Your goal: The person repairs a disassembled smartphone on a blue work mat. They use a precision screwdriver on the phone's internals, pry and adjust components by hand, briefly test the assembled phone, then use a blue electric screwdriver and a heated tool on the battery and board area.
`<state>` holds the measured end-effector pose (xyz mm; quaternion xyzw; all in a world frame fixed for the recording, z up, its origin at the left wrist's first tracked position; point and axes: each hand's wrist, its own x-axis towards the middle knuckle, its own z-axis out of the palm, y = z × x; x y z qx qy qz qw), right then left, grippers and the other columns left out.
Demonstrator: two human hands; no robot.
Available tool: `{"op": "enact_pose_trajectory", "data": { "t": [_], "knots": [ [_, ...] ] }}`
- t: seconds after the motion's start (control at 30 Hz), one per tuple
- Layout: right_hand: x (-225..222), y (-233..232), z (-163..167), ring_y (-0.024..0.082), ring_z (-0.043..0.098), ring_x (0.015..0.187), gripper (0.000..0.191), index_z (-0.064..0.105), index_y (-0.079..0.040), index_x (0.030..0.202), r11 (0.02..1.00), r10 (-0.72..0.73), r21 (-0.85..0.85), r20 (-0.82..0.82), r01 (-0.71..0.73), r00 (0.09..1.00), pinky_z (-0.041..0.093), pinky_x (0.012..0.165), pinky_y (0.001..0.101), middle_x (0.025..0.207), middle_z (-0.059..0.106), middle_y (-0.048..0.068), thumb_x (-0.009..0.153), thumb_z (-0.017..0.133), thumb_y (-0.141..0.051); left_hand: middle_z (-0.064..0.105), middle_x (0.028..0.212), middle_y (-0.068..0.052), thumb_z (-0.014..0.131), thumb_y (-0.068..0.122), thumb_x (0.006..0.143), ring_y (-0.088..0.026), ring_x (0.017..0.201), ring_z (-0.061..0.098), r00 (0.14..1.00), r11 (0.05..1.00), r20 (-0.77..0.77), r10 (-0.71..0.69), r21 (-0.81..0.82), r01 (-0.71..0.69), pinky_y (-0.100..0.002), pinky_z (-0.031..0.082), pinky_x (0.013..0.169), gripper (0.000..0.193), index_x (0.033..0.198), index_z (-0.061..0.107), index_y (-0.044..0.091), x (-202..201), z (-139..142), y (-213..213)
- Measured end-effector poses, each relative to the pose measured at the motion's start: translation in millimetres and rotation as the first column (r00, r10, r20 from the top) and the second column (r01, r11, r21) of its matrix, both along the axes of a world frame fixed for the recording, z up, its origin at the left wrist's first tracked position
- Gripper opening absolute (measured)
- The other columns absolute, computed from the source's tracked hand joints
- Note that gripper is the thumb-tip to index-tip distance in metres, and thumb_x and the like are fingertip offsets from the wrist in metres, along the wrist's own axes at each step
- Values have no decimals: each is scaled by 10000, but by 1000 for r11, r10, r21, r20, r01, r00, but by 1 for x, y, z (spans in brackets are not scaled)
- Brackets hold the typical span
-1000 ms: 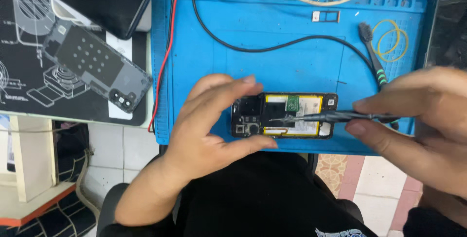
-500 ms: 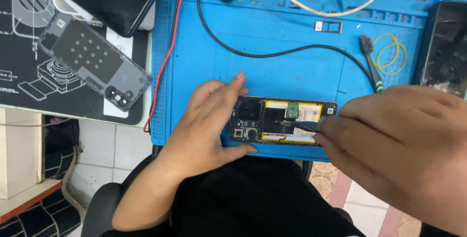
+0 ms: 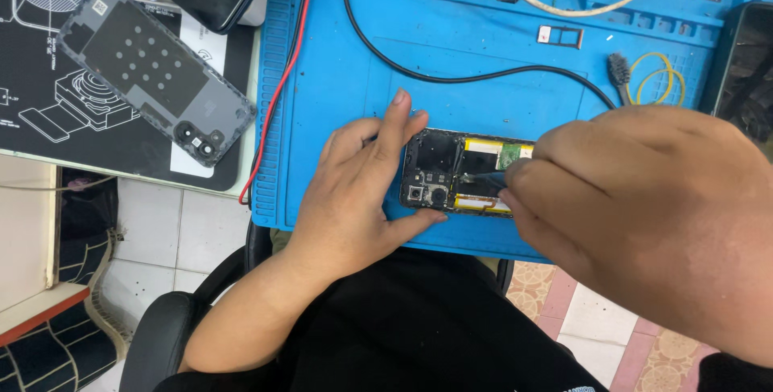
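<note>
Closer now, right hand (image 3: 644, 215) covers opened phone (image 3: 451, 175) (yellow-taped battery).

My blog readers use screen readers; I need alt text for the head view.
Two hands work on an opened phone on a blue mat: the left hand steadies its end while the right hand pokes a thin tool inside. A detached back cover lies to the left.
</note>
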<state>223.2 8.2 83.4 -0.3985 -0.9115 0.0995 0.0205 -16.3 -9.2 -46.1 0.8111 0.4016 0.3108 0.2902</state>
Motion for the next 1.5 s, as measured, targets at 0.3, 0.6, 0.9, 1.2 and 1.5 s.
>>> {"op": "enact_pose_trajectory", "data": {
  "t": [0.3,0.6,0.9,1.2,1.5],
  "knots": [
    [-4,3,-4,242,587,614,188,659,-83,790,999,22,29,19,-22,1000,470,548,404,685,523,36,783,783,-224,609,1479,-90,963,316,695,-289,1283,558,1000,1000,-6,-2,-1,2,-440,378,1156,1280,1619,129,16,0,-1,0],
    [-17,0,1,246,625,771,232,625,-147,900,992,123,-54,136,-117,983,523,670,391,777,536,38,680,698,-152,631,1453,-85,987,307,666,-281,1277,568,999,1000,42,10,8,-10,-398,415,1144,1256,1620,209,55,-1,-2,0],
    [-17,2,1,239,597,677,158,633,-100,836,989,25,-146,217,7,976,505,638,413,727,518,44,716,725,-142,643,1426,-86,980,305,668,-285,1232,569,999,1000,47,4,10,-4,-402,421,1124,1191,1599,289,34,-1,-1,1],
    [-21,-5,-2,206,626,683,101,634,-167,872,996,87,-49,409,-74,908,507,598,383,679,518,-1,801,694,-206,651,1408,-75,980,299,688,-286,1217,553,999,1000,41,6,19,-7,-404,421,1122,1159,1596,312,30,-1,0,0],
    [-14,3,-4,164,636,723,350,631,-168,1180,992,126,-37,463,-122,877,521,653,332,754,525,-19,847,675,-269,642,1419,-78,980,306,701,-289,1207,548,999,1000,41,8,22,-9,-402,432,1106,1162,1598,294,33,-1,-1,-1]
  ]
}}
